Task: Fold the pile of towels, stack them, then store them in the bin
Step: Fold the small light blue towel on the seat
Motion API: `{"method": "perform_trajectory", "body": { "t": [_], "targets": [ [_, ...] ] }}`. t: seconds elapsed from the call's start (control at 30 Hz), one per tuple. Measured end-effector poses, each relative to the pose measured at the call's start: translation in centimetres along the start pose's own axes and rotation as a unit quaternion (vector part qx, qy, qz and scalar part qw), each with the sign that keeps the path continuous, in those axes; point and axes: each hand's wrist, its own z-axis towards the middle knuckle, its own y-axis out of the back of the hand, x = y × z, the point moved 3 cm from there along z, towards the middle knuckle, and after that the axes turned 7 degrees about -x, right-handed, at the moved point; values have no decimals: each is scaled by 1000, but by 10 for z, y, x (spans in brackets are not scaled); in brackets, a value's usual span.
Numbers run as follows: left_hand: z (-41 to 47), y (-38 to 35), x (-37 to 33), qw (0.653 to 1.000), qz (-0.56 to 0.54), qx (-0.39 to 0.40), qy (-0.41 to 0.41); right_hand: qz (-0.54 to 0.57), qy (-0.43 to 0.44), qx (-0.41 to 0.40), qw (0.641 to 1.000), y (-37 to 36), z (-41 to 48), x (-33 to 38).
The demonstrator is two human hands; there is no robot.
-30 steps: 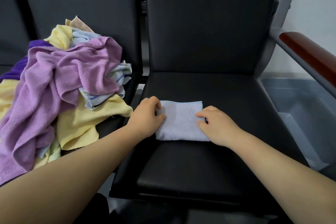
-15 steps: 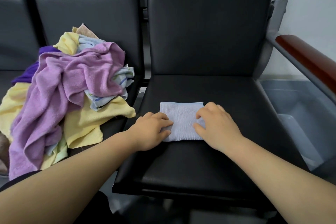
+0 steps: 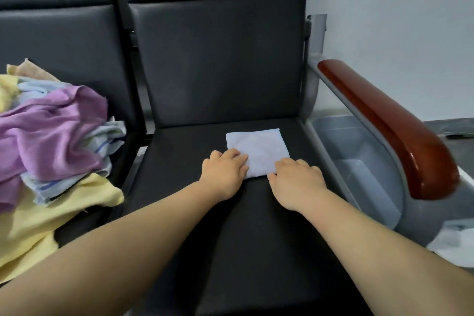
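A small light blue towel (image 3: 257, 147), folded into a square, lies flat on the black seat (image 3: 230, 238), toward its right side. My left hand (image 3: 224, 173) rests with its fingers on the towel's near left corner. My right hand (image 3: 297, 183) rests with its fingers on the near right corner. Neither hand lifts the cloth. The unfolded pile of towels (image 3: 51, 136), purple, yellow and striped blue, is heaped on the seat to the left. The grey bin (image 3: 359, 151) stands on the floor to the right, beyond the armrest.
A red-brown wooden armrest (image 3: 384, 123) on a grey metal frame runs between the seat and the bin. The black backrest (image 3: 218, 59) rises behind the towel. Something white (image 3: 456, 244) lies at the lower right, beside the bin.
The folded blue towel has moved from the seat's front left to farther back and to the right, with both hands on it. My view has turned right, toward the bin.
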Motion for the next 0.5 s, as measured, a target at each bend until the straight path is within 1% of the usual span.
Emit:
{"method": "perform_trajectory", "body": {
  "t": [0.1, 0.23, 0.4, 0.5],
  "targets": [
    [43, -10, -25, 1000, -12, 0, 6, 40, -46, -5, 998, -9, 29, -29],
    [79, -17, -39, 1000, -15, -4, 9, 85, -58, -22, 994, -18, 56, -50],
    [82, -16, -34, 999, -39, -7, 20, 126, -63, -44, 989, -19, 67, -52],
    [66, -3, -23, 997, -74, 2, 25, 119, -68, -51, 989, -14, 58, -39]
  ]
}}
